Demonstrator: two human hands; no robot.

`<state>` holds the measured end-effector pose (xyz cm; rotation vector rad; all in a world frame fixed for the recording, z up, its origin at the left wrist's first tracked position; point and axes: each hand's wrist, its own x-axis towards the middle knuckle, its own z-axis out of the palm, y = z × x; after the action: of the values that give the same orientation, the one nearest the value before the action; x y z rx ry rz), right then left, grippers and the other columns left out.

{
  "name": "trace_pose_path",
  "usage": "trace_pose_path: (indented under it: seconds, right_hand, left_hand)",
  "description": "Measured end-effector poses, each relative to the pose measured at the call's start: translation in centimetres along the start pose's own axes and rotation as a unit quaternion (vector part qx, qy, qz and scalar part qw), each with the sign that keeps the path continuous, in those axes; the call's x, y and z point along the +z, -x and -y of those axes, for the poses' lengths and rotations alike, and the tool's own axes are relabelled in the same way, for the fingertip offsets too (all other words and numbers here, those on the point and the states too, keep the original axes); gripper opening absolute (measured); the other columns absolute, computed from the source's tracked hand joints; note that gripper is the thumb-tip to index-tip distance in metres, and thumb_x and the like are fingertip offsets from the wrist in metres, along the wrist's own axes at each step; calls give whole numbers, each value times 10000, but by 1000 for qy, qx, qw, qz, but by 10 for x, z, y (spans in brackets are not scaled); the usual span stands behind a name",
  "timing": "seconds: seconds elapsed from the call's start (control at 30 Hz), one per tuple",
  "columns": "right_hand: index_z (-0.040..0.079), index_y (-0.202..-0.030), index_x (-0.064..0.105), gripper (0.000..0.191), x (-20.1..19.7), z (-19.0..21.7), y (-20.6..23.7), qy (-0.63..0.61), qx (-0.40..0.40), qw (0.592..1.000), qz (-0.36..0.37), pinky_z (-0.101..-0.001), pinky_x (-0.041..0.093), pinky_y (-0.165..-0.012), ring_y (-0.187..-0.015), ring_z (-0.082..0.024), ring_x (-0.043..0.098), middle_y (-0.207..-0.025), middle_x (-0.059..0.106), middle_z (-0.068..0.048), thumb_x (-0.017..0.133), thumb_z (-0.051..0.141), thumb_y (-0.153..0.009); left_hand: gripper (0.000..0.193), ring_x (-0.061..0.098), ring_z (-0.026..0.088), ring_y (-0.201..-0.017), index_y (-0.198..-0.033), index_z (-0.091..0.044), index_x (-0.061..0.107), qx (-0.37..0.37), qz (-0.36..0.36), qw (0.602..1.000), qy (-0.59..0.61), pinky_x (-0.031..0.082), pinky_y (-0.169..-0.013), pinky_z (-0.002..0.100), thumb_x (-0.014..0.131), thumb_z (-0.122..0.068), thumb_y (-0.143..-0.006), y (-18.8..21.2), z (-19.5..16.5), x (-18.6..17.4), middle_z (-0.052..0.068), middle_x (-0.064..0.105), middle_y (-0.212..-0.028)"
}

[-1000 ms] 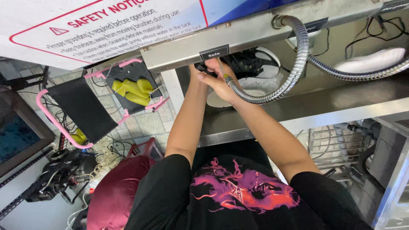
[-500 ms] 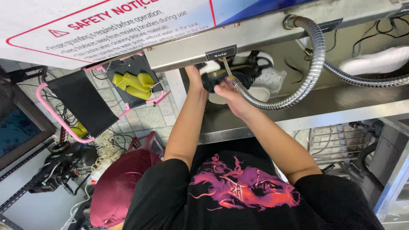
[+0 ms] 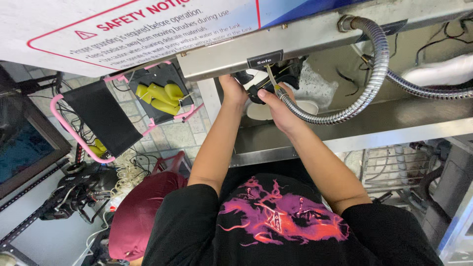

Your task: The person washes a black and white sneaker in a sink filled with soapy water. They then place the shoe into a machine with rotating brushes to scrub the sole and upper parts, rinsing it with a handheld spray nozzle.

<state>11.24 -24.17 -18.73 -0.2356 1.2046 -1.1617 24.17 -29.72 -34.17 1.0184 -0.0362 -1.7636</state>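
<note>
Head view: right hand [image 3: 276, 106] grips metal hose [image 3: 364, 93] nozzle pointing away; left hand [image 3: 232, 88] clasps dark object [image 3: 258, 91].

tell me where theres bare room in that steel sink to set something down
Bare steel shows on the stainless sink's front ledge, right of the right hand and below the ribbed metal hose. It is crowded under the machine's overhang, where both hands, the left hand included, meet a black object above a white round dish.
</note>
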Motion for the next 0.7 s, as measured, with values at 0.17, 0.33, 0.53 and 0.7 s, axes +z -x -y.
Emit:
trace_pose_path:
  seconds: [0.17, 0.33, 0.53, 0.7]
  right_hand:
    - [1, -1167, 636, 345, 6, 19, -10, 164, -69, 983, -35, -318, 517, -942, -1022, -134, 633, -1091, 698, -39, 746, 141, -871]
    - [-21, -1155, 666, 261, 21, 23, -31, 173, -95, 978, -60, -324, 533, -923, -997, -145, 649, -1073, 708, -66, 734, 117, -944]
    - [-14, -1198, 641, 280, 37, 17, -23, 154, -124, 978, -62, -285, 530, -964, -1060, -121, 650, -1138, 706, -54, 722, 120, -966]
    - [-13, -1239, 627, 272, 43, 14, -10, 83, -132, 987, -29, -286, 509, -995, -1094, -121, 638, -1180, 701, -57, 704, 81, -996]
  left_hand:
    - [415, 631, 273, -1169, -1278, 12, 610, -86, 38, 995, -36, 516, -1032, 433, 489, -324, -1065, 8, -6, -2, 129, 663, -1245]
    - [453, 642, 286, -1142, -1292, -6, 580, -77, 31, 997, -3, 512, -994, 479, 494, -380, -1053, -2, -7, 4, 134, 654, -1247]
    - [413, 623, 279, -1158, -1303, -29, 555, -80, 20, 996, -17, 534, -988, 472, 542, -354, -1049, -15, -4, 4, 131, 627, -1265]
    - [472, 635, 309, -1105, -1260, 16, 574, -72, 52, 995, 36, 555, -952, 462, 540, -406, -1053, -21, -2, -1, 171, 643, -1206]
